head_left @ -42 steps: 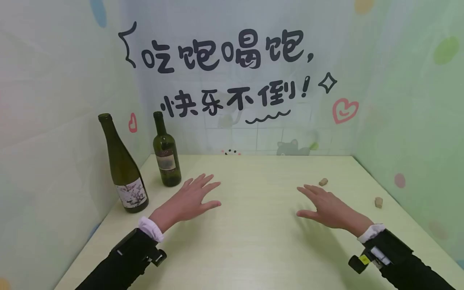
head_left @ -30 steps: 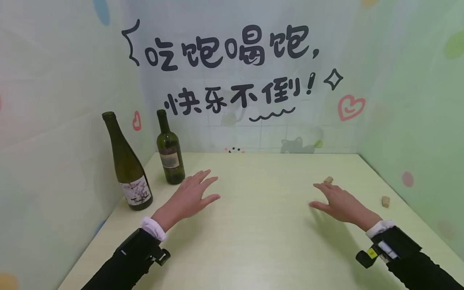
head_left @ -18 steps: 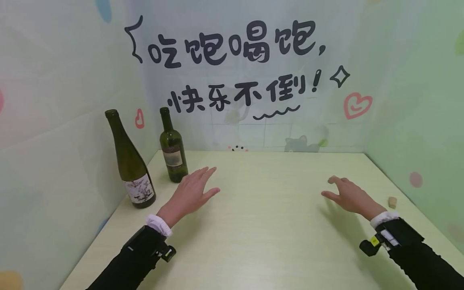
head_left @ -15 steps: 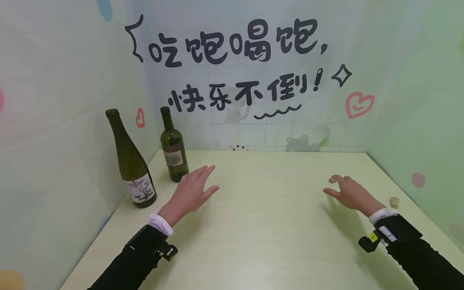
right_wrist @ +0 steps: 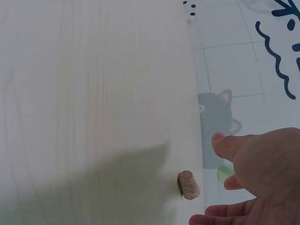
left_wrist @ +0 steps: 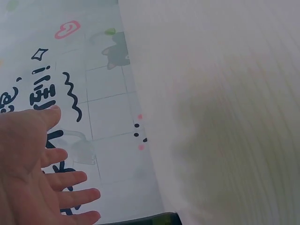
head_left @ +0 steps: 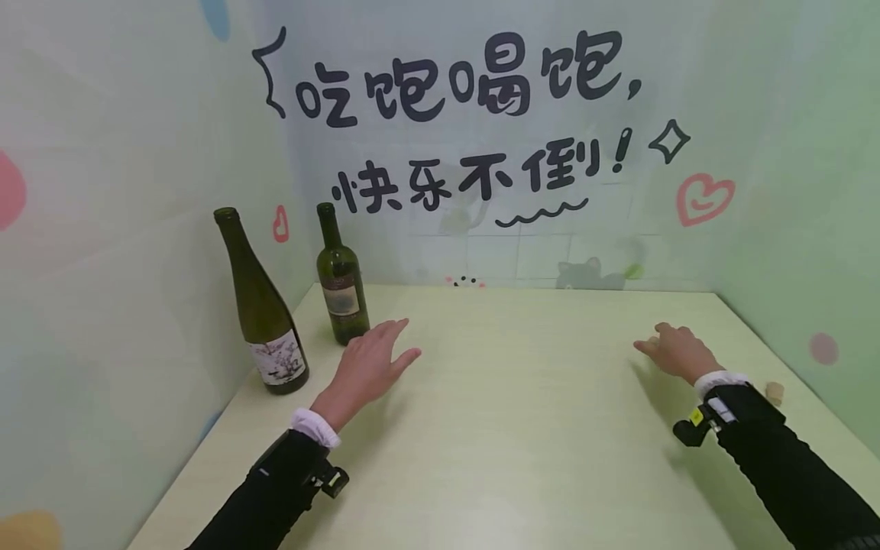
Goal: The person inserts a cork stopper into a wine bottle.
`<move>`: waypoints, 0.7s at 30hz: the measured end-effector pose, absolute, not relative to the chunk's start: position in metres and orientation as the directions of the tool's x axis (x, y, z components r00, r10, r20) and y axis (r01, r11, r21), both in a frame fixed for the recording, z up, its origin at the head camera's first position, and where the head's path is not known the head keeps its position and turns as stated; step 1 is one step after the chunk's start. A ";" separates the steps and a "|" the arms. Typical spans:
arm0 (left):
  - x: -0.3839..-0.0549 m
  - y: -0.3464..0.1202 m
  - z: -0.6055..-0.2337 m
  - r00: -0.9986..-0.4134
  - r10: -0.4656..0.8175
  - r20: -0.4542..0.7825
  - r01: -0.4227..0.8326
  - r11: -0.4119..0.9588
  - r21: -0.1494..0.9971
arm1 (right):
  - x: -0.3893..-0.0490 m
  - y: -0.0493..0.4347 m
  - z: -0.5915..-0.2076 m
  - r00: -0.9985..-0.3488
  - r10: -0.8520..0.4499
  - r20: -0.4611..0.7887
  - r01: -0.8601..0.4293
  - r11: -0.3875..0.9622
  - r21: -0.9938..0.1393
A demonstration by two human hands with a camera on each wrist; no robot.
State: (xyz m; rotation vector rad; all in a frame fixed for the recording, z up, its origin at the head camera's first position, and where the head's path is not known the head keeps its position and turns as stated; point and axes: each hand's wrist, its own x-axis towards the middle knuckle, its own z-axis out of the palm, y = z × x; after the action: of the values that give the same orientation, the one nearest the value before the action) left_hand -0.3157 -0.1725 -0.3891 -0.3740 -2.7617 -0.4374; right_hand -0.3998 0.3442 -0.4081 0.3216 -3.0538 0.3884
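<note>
My right hand (head_left: 677, 353) hovers over the far right of the table, thumb and fingers apart. In the right wrist view, a brown wine cork (right_wrist: 189, 185) lies on the table, beside the thumb and fingertips of that hand (right_wrist: 267, 168), with a gap between. From the head view the hand mostly hides this cork. My left hand (head_left: 367, 367) is held above the table with fingers extended and holds nothing. Just behind it stands a green wine bottle (head_left: 341, 294) with a dark label, its base partly overlapped by the hand.
A taller green bottle (head_left: 275, 328) with a blossom label stands at the left edge, by the side wall. A second cork (head_left: 774, 393) lies near the right edge, beside the right sleeve. Printed cloth walls enclose the pale table (head_left: 495, 428) at back and sides.
My right hand has moved right and farther over the table to the far cork, its fingers more bent than before. My left hand stays near the bottles. The head view has shifted slightly.
</note>
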 end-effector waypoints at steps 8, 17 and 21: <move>-0.318 -0.176 -0.395 -0.929 0.169 0.330 0.260 0.931 0.256 | -0.417 0.353 -0.413 -0.985 -0.161 0.062 -0.172 0.949 -0.265; -0.316 -0.178 -0.400 -0.926 0.117 0.359 0.223 0.936 0.271 | -0.437 0.364 -0.435 -0.990 -0.127 0.060 -0.139 0.951 -0.276; -0.315 -0.182 -0.402 -0.918 0.072 0.391 0.200 0.934 0.297 | -0.441 0.364 -0.442 -0.993 -0.094 0.076 -0.111 0.959 -0.261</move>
State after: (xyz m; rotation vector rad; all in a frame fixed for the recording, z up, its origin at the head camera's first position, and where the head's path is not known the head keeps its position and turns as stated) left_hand -0.3154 -0.1821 -0.4019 -0.1982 -2.7108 -0.4709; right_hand -0.4409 0.3638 -0.4415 0.1593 -3.0475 0.4112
